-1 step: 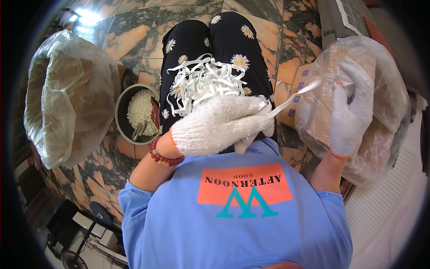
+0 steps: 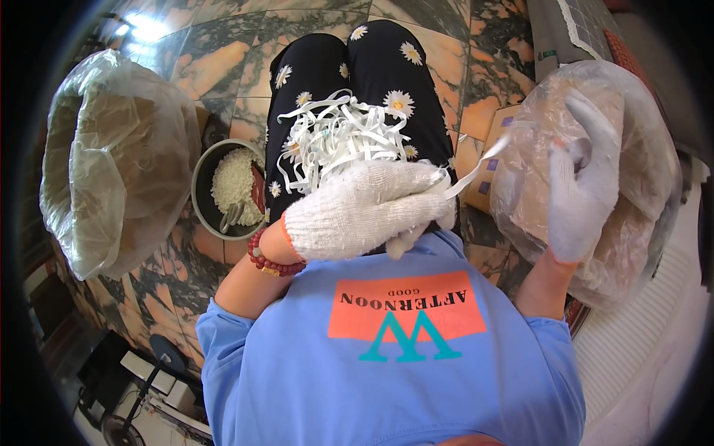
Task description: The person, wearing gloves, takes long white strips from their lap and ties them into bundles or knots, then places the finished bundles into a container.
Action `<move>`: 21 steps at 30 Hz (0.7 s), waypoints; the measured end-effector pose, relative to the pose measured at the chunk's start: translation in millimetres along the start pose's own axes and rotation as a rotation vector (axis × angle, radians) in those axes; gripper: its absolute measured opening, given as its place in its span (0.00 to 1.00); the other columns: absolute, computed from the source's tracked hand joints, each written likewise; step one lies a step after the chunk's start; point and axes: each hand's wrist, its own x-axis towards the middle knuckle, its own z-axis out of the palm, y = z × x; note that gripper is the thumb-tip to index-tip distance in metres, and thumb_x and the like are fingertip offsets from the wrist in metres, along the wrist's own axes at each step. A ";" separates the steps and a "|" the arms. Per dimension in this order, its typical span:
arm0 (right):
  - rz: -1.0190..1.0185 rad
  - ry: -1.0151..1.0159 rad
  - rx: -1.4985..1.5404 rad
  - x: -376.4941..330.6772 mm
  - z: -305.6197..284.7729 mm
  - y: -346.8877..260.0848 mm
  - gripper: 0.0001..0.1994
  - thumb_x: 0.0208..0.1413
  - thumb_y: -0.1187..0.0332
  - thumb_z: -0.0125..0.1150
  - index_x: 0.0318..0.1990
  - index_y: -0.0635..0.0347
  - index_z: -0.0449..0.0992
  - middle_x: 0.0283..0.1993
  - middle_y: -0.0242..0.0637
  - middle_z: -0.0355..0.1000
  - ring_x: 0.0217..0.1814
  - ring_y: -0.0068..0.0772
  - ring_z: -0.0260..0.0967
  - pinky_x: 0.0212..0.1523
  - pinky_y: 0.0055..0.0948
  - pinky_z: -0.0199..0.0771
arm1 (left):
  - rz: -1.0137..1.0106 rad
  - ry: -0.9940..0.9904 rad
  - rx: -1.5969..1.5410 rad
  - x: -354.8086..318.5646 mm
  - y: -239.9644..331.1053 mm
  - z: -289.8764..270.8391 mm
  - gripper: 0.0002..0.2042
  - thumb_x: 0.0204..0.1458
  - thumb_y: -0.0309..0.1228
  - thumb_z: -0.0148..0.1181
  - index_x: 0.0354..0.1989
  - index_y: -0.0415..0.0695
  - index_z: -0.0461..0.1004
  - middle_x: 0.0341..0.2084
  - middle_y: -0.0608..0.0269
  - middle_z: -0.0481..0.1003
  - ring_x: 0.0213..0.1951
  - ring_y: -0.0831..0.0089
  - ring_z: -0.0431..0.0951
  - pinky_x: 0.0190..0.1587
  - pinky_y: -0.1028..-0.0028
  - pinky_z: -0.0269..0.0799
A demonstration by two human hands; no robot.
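My left hand [image 2: 368, 204], in a white knitted glove with an orange cuff, lies over my lap. It is closed on a flat white strip [image 2: 472, 176], whose free end sticks out to the right and is blurred. Under and beyond that hand a tangled heap of white strips [image 2: 346, 130] rests on my thighs. My right hand [image 2: 587, 178], gloved the same way, is raised on the right in front of a clear plastic bag [image 2: 524, 204]. Its thumb and forefinger are spread apart with nothing visible between them. The strip's end is a short way left of it.
On the left stands a large open plastic-lined container [image 2: 123, 171]. A round bucket [image 2: 201, 197] beside my leg holds many small white pieces [image 2: 234, 182] and a metal-looking loop. A cardboard box [image 2: 487, 152] sits by the right bag. A grey sofa-like seat [image 2: 561, 33] is at far right.
The strip's free end has shifted slightly left, away from my right hand. The right thumb and forefinger have changed position a little. My left hand has hardly moved.
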 end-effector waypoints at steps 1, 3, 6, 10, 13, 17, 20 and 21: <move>0.037 -0.089 0.236 -0.8 0.1 -6.7 0.22 0.56 0.80 0.63 0.59 0.65 0.72 0.56 0.40 0.74 0.31 0.11 0.61 0.33 0.14 0.66 | -0.100 -0.051 -0.064 -0.4 6.5 0.0 0.10 0.68 0.28 0.50 0.38 0.38 0.77 0.21 0.69 0.71 0.22 0.82 0.71 0.31 0.78 0.70; 0.091 -0.338 0.597 0.0 11.7 -21.2 0.32 0.52 0.73 0.71 0.65 0.63 0.68 0.56 0.41 0.75 0.27 0.09 0.61 0.30 0.14 0.65 | -0.131 -0.016 -0.055 -3.8 6.0 5.4 0.09 0.67 0.29 0.51 0.39 0.39 0.77 0.20 0.70 0.71 0.22 0.83 0.70 0.30 0.79 0.69; 0.120 -0.747 0.469 -8.4 30.8 -23.0 0.41 0.44 0.64 0.79 0.68 0.53 0.67 0.39 0.42 0.82 0.24 0.18 0.69 0.27 0.23 0.70 | 0.037 -0.006 0.146 -7.9 0.2 5.3 0.11 0.67 0.35 0.52 0.38 0.41 0.78 0.21 0.66 0.74 0.20 0.81 0.74 0.28 0.76 0.71; 0.289 -0.982 0.514 -13.7 28.9 0.0 0.06 0.56 0.71 0.67 0.37 0.65 0.82 0.41 0.43 0.78 0.32 0.27 0.76 0.34 0.32 0.76 | -0.217 0.013 0.187 -18.7 10.3 -6.4 0.11 0.65 0.37 0.56 0.38 0.44 0.80 0.17 0.69 0.73 0.18 0.81 0.72 0.24 0.76 0.69; 0.358 -0.739 1.030 -19.8 37.2 1.4 0.10 0.63 0.69 0.57 0.32 0.65 0.78 0.42 0.46 0.75 0.35 0.31 0.74 0.41 0.37 0.77 | -0.226 -0.083 0.097 -18.1 -2.6 -4.9 0.12 0.63 0.35 0.57 0.32 0.41 0.80 0.16 0.69 0.72 0.18 0.80 0.71 0.25 0.76 0.69; 0.464 -0.601 1.752 -28.5 62.1 -12.4 0.20 0.71 0.56 0.49 0.25 0.55 0.68 0.25 0.36 0.69 0.25 0.31 0.67 0.39 0.38 0.75 | 0.042 -0.206 -0.034 -18.2 -31.5 2.8 0.14 0.67 0.34 0.53 0.30 0.41 0.77 0.17 0.68 0.73 0.19 0.79 0.72 0.27 0.76 0.71; 0.540 -0.362 1.774 -14.5 41.1 1.8 0.23 0.75 0.55 0.39 0.23 0.49 0.61 0.16 0.26 0.53 0.14 0.23 0.50 0.17 0.32 0.62 | -0.155 -0.217 -0.053 -28.6 -30.8 2.4 0.13 0.68 0.33 0.50 0.32 0.42 0.75 0.19 0.70 0.72 0.19 0.81 0.71 0.25 0.78 0.69; 0.504 -0.344 1.771 -6.1 32.6 7.1 0.21 0.75 0.58 0.40 0.24 0.48 0.60 0.15 0.24 0.51 0.13 0.21 0.46 0.18 0.30 0.59 | -0.211 -0.246 -0.019 -32.8 -31.6 -0.5 0.13 0.69 0.34 0.49 0.33 0.42 0.74 0.19 0.70 0.71 0.19 0.81 0.71 0.24 0.78 0.69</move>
